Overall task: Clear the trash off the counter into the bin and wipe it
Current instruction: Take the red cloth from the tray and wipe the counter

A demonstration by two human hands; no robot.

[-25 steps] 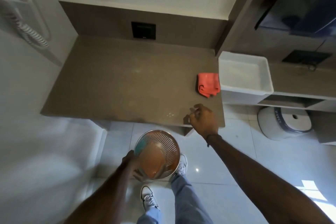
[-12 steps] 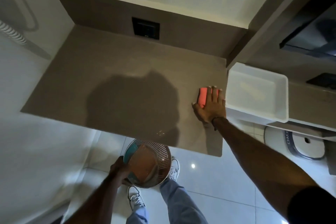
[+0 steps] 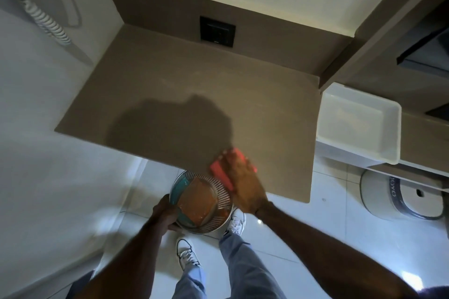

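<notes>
Low in the frame's centre the left hand [image 3: 167, 213] is gripping the rim of the mesh bin [image 3: 222, 198], which is holding orange trash [image 3: 198, 204], while just above it the right hand [image 3: 243, 182] is pressing flat-fingered on the red cloth [image 3: 219, 170] at the table's [image 3: 194, 85] near edge.

Cloth [image 3: 220, 172] on counter [image 3: 184, 94] edge (bin [image 3: 218, 201] below), tray [image 3: 359, 124] right

Fig.: Domestic-type interior, possibly a hotel room; from my remote view I cannot tell which. Brown counter [image 3: 170, 85] with black wall socket [image 3: 217, 31], glossy white floor tiles [image 3: 340, 213], coiled handset cord [image 3: 48, 24], white tray [image 3: 396, 133].
</notes>
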